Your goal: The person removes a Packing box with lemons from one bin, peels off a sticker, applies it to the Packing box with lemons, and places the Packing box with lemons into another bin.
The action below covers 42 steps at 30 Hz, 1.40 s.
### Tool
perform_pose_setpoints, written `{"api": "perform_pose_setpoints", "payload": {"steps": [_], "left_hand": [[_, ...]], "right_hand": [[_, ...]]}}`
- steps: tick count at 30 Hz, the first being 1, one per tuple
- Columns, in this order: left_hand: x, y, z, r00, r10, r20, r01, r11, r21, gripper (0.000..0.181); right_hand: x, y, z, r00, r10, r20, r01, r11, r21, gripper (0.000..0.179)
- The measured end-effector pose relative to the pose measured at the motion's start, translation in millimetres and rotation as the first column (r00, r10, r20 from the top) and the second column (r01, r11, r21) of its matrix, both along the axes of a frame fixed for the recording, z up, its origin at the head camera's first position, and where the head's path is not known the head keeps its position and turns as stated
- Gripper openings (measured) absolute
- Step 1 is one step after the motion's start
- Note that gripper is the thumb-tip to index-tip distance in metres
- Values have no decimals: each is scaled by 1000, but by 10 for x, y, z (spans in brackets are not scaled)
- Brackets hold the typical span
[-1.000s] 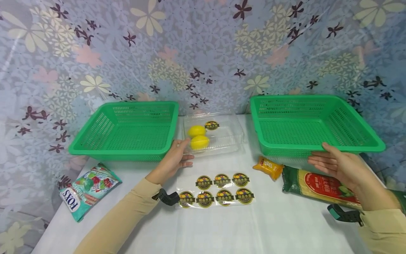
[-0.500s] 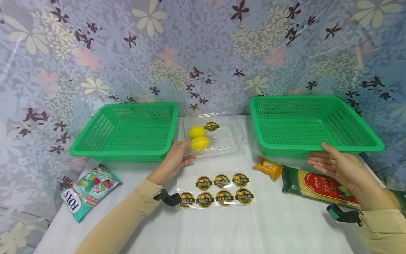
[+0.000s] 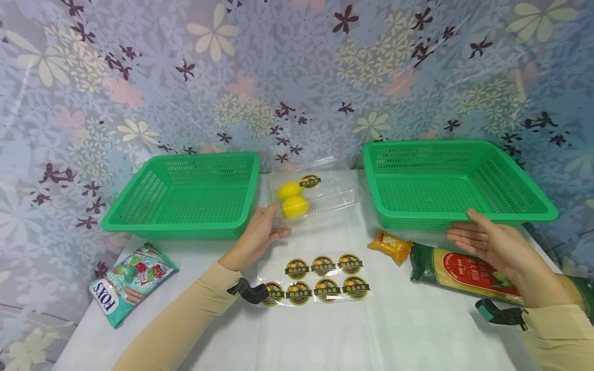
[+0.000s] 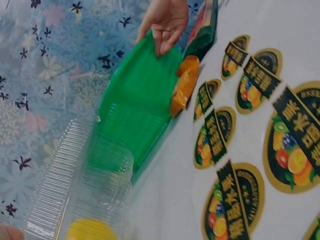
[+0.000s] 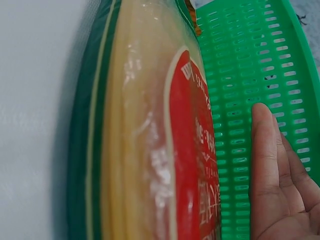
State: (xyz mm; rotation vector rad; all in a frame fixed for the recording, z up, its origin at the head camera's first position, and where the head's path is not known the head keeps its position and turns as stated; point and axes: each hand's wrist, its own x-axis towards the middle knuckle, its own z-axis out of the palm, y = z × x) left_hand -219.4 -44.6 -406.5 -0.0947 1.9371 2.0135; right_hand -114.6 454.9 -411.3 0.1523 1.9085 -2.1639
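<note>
A clear plastic clamshell box (image 3: 331, 198) with two yellow lemons (image 3: 295, 206) inside and a black-and-gold fruit sticker stands between the baskets. My left hand (image 3: 260, 232) pinches its front left corner, thumb on top and the other fingers lower. The left wrist view shows the clear box (image 4: 95, 170) tilted, with part of one lemon (image 4: 91, 230). My right hand (image 3: 506, 250) is at the front of the right green basket (image 3: 464, 215), thumb at the rim. Its straight fingers (image 5: 265, 160) lie along the basket's slotted wall, beside a noodle packet (image 5: 145, 125).
A second green basket (image 3: 178, 226) stands at the left. In front of it lies a Fox's packet (image 3: 132, 283). A sheet of round fruit stickers (image 3: 313, 278) lies mid-table. By the right basket are a small orange packet (image 3: 391, 247) and the long noodle packet (image 3: 468, 273).
The clear box has tilted, its right end a little higher, and the lemons have shifted slightly right with it. My right hand keeps its place at the basket; the view has shifted a little.
</note>
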Motion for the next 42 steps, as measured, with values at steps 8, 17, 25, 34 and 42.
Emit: {"api": "perform_pose_setpoints", "payload": {"steps": [8, 17, 25, 34, 42], "left_hand": [[42, 40, 183, 997, -28, -66, 27, 999, -22, 40], [0, 52, 624, 992, -32, -122, 19, 994, -106, 32], [-51, 58, 900, 985, -95, -141, 74, 987, -142, 30], [-79, 187, 1102, 980, -157, -120, 132, 972, -194, 33], [-131, 380, 1224, 977, -186, -107, 158, 962, -225, 27]], "right_hand": [[10, -10, -5, 1000, -12, 2, 12, 1000, -8, 41], [-5, 12, 21, 1000, -3, -5, 3, 1000, -15, 41], [7, 10, -27, 1000, -18, -4, 18, 1000, -21, 39], [-2, 6, -43, 1000, -19, 2, 19, 1000, 12, 38], [-6, 19, -46, 1000, -19, 13, 19, 1000, 19, 38]]}}
